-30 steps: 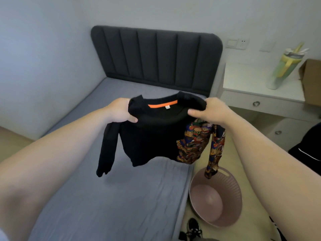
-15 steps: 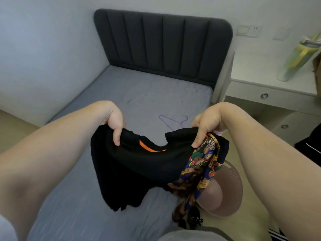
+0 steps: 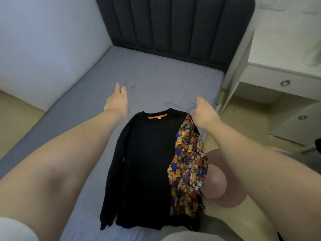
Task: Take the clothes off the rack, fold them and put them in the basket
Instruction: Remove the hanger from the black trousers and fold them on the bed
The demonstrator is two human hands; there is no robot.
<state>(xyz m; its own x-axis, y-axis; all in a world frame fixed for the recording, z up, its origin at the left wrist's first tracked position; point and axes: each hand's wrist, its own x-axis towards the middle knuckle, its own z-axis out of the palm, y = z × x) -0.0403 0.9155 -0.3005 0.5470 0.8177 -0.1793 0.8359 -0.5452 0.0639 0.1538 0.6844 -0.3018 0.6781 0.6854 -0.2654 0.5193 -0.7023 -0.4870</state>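
Head view: the sweater is spread flat along the right edge of the bed, with its collar toward the headboard.
Left grip: held wide with straight fingers over the mattress, just beyond the sweater's left shoulder; nothing is held.
Right grip: the thumb is spread and nothing is seen held, beside the right shoulder; the fingers are mostly hidden.
Patterned sleeve: draped past the right edge of the bed, above the basket on the floor.
Slide risk: the sweater could be dragged off that edge by the hanging sleeve if the body is lifted during folding.
Basket risk: the sleeve could be dropped in unfolded, and the fold spoiled.
Hanger: lying on the bed just beyond the collar; it could be snagged if the collar is pushed toward the headboard.
Hem: it looks uneven at the end nearest the person, so a crooked fold is likely unless it is smoothed.
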